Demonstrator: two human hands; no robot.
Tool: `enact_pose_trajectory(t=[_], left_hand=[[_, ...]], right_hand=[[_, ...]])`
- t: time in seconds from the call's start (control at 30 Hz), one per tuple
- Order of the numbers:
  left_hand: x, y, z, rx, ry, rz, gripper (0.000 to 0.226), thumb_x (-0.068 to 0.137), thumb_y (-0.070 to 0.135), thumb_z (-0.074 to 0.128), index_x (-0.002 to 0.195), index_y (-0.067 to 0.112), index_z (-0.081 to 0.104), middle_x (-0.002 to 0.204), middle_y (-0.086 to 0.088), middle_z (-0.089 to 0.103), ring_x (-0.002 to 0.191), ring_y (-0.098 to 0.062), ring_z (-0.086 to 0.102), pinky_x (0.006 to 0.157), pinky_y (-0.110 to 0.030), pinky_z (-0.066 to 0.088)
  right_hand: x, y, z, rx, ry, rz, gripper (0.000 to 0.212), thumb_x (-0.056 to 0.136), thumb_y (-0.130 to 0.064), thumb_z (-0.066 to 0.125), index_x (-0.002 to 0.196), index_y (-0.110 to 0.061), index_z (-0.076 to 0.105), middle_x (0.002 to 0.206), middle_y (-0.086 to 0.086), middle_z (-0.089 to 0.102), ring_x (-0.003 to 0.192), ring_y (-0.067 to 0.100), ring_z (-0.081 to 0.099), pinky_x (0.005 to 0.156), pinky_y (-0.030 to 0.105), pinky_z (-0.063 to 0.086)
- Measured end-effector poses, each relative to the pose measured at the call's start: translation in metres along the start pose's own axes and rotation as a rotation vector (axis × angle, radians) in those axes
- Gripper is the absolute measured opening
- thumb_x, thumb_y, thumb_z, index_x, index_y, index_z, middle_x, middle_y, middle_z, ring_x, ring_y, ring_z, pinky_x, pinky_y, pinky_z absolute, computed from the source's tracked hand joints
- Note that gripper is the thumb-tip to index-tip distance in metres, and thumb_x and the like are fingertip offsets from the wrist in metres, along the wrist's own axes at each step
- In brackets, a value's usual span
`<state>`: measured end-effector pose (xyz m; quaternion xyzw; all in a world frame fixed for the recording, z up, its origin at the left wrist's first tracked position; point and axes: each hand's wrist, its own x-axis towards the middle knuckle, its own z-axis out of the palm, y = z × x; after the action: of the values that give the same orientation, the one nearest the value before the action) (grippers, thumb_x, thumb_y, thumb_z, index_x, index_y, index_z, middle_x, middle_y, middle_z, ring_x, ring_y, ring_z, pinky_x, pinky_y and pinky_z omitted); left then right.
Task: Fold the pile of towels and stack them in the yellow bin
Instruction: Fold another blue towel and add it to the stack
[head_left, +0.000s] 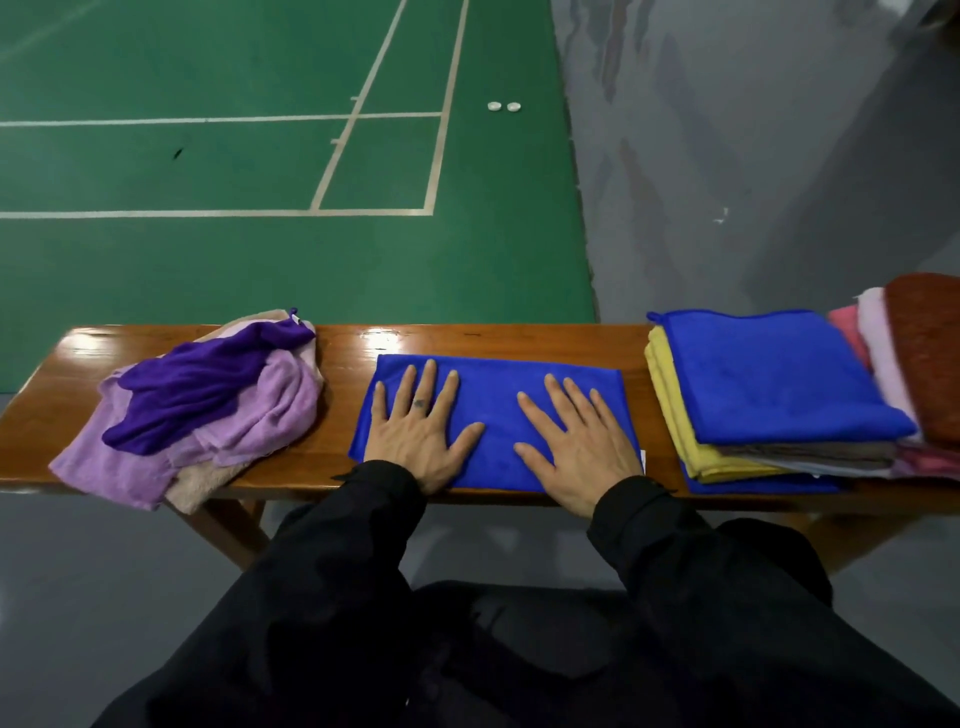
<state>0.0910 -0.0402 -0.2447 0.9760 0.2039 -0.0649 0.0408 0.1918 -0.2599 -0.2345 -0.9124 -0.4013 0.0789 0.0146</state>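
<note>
Blue microfibre towel (498, 415), folded to a rectangle, lying flat at the middle of the wooden bench (343, 364) directly before me. My left hand (421, 431) rests palm-down on its left half, fingers straight and spread, gripping nothing. My right hand (576, 441) rests palm-down on its right half in the same way, likewise holding nothing.

Unfolded pile (202, 405), to my left on the bench: lilac, dark purple and beige towels, crumpled together, one corner hanging over the near edge.

Folded stack (779, 384), to my right on the bench: a blue towel on top, yellow, grey and another blue beneath. Just beside it at the far right, pink and brownish-red towels (914, 358), partly cut off by the frame edge.

Green court floor (208, 156) with white lines beyond the bench.
</note>
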Motion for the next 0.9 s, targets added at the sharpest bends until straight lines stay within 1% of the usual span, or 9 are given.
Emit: enact_pose_trajectory(t=[0.1, 0.17, 0.23, 0.27, 0.37, 0.43, 0.53, 0.77, 0.9], left_hand=[[-0.005, 0.000, -0.001, -0.008, -0.019, 0.033, 0.083, 0.091, 0.079, 0.011, 0.161, 0.035, -0.002, 0.168, 0.006, -0.013, 0.156, -0.021, -0.012, 0.123, -0.054, -0.011], [-0.011, -0.005, -0.009, -0.117, 0.086, 0.008, 0.081, 0.094, 0.073, 0.020, 0.160, 0.027, 0.020, 0.169, 0.000, 0.011, 0.157, -0.026, 0.006, 0.126, -0.051, 0.006], [-0.016, -0.018, -0.017, -0.310, 0.314, -0.179, 0.069, 0.096, 0.058, 0.040, 0.145, 0.010, 0.048, 0.150, -0.016, 0.048, 0.140, -0.037, 0.040, 0.116, -0.048, 0.032], [-0.018, -0.026, -0.021, -0.389, 0.375, -0.313, 0.059, 0.096, 0.050, 0.049, 0.135, 0.007, 0.055, 0.138, -0.020, 0.056, 0.129, -0.038, 0.049, 0.110, -0.047, 0.038], [-0.028, -0.046, -0.026, -0.414, 0.282, -0.510, 0.042, 0.092, 0.044, 0.062, 0.115, 0.009, 0.064, 0.120, -0.017, 0.062, 0.114, -0.033, 0.055, 0.103, -0.044, 0.045], [-0.034, -0.053, -0.026, -0.405, 0.257, -0.489, 0.036, 0.090, 0.044, 0.064, 0.103, 0.011, 0.068, 0.111, -0.016, 0.063, 0.105, -0.032, 0.058, 0.100, -0.042, 0.047], [-0.040, -0.057, -0.028, -0.396, 0.208, -0.459, 0.035, 0.087, 0.048, 0.067, 0.094, 0.014, 0.070, 0.106, -0.012, 0.061, 0.099, -0.030, 0.060, 0.096, -0.041, 0.050], [-0.044, -0.052, -0.032, -0.395, 0.172, -0.306, 0.017, 0.097, 0.028, 0.061, 0.097, 0.011, 0.063, 0.112, -0.013, 0.059, 0.100, -0.030, 0.059, 0.094, -0.040, 0.047], [-0.047, -0.049, -0.028, -0.297, 0.338, -0.026, 0.021, 0.094, 0.027, 0.062, 0.112, 0.016, 0.062, 0.120, -0.010, 0.061, 0.105, -0.029, 0.059, 0.095, -0.044, 0.049]], right_hand=[[-0.004, 0.001, -0.001, -0.002, -0.024, -0.014, 0.079, 0.091, -0.075, -0.005, 0.162, -0.040, -0.005, 0.172, 0.002, -0.009, 0.158, 0.022, -0.008, 0.128, 0.044, -0.005], [-0.008, 0.003, -0.005, 0.031, -0.020, -0.032, 0.081, 0.091, -0.077, -0.003, 0.163, -0.039, 0.003, 0.172, 0.003, -0.002, 0.159, 0.023, -0.004, 0.128, 0.044, -0.004], [-0.011, 0.003, -0.009, 0.082, 0.104, -0.029, 0.076, 0.096, -0.071, 0.011, 0.161, -0.033, 0.025, 0.170, 0.006, 0.018, 0.158, 0.025, 0.011, 0.128, 0.046, 0.005], [-0.013, 0.001, -0.010, 0.114, 0.195, -0.031, 0.071, 0.099, -0.065, 0.020, 0.157, -0.028, 0.038, 0.165, 0.008, 0.032, 0.155, 0.027, 0.023, 0.127, 0.047, 0.013], [-0.022, -0.004, -0.007, 0.220, 0.347, -0.093, 0.055, 0.097, -0.050, 0.041, 0.139, -0.020, 0.060, 0.147, 0.008, 0.055, 0.137, 0.028, 0.050, 0.117, 0.046, 0.038], [-0.032, -0.007, -0.002, 0.257, 0.371, -0.164, 0.046, 0.094, -0.047, 0.050, 0.128, -0.020, 0.066, 0.138, 0.005, 0.060, 0.126, 0.025, 0.057, 0.107, 0.044, 0.049], [-0.043, 0.000, 0.008, 0.274, 0.394, -0.249, 0.037, 0.090, -0.049, 0.061, 0.112, -0.021, 0.070, 0.125, 0.000, 0.065, 0.115, 0.020, 0.063, 0.096, 0.039, 0.054], [-0.049, 0.010, 0.002, 0.127, 0.131, -0.304, 0.060, 0.080, -0.060, 0.071, 0.128, -0.024, 0.065, 0.147, 0.003, 0.056, 0.139, 0.025, 0.051, 0.116, 0.050, 0.041], [-0.045, -0.001, -0.025, 0.211, 0.032, -0.177, 0.057, 0.088, -0.066, 0.061, 0.129, -0.026, 0.064, 0.147, -0.004, 0.054, 0.140, 0.017, 0.045, 0.119, 0.036, 0.033]])
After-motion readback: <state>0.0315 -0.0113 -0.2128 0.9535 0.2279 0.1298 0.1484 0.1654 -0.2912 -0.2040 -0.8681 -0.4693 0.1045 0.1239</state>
